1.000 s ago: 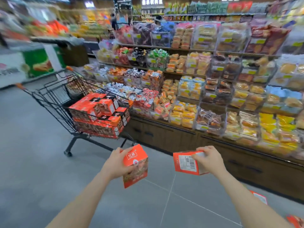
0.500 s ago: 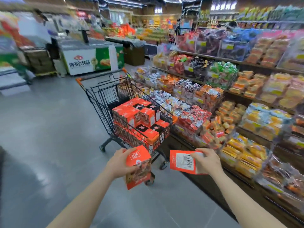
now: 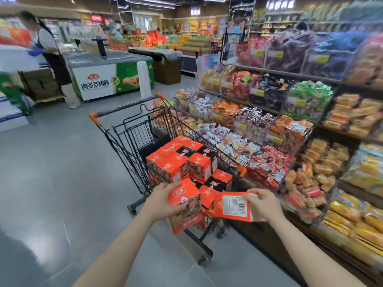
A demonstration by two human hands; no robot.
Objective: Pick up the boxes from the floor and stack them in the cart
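Right now you have one orange box (image 3: pixel 184 206) in your left hand (image 3: pixel 160 204), fingers curled round its top edge and near side, so the printed front faces you and the box hangs slightly tilted. Your right hand (image 3: pixel 262 205) pinches a second orange box (image 3: pixel 232 207) by its right end, thumb on top, with the white barcode label turned up toward you. Both boxes sit in the air just at the near end of the cart (image 3: pixel 132 131), the left one overlapping the basket's near corner in view, the right one just beside the cart's orange corner bumper (image 3: pixel 242 170). The two boxes are close together but whether they touch is not clear.

Inside the cart's wire basket you already have a stack of matching boxes (image 3: pixel 182 160), orange and black, packed in at least two layers against the near end; the far half of the basket, toward the handle (image 3: pixel 124 107), holds nothing you can make out.

To your right, touching or almost touching the cart, runs the snack shelving (image 3: pixel 290 129) with tiered bins of wrapped sweets and yellow packets lower down. Beyond the cart stands a chest freezer (image 3: pixel 107 79) with a white and green printed front, and a person in a dark apron (image 3: pixel 56 61) stands at its left end on the grey tiled floor (image 3: pixel 51 172).
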